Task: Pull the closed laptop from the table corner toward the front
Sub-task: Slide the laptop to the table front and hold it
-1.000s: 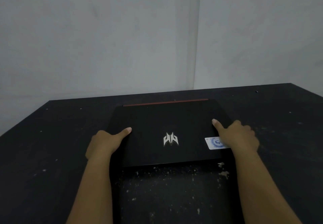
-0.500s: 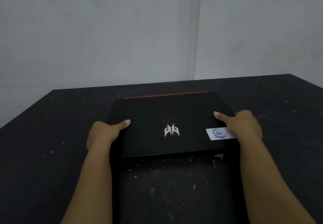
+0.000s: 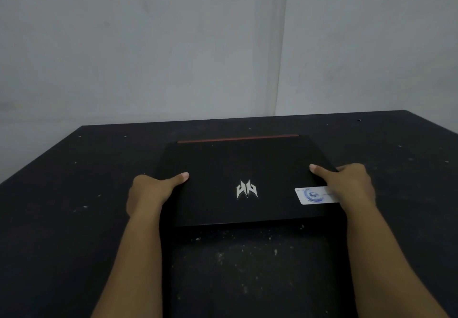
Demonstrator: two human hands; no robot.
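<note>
A closed black laptop lies flat on the black table, with a red strip along its far edge, a silver logo on the lid and a white sticker near its right side. My left hand grips the laptop's left edge, thumb on the lid. My right hand grips the right edge, thumb on the lid, partly covering the sticker. The fingers under the edges are hidden.
The tabletop is scuffed with pale specks, densest in front of the laptop. Grey walls meet in a corner behind the table's far edge. The table's left and right edges run diagonally toward me.
Both hands stay clamped on the laptop's sides. The laptop has slid a little nearer to me, away from the far edge, and the view has tilted slightly.
</note>
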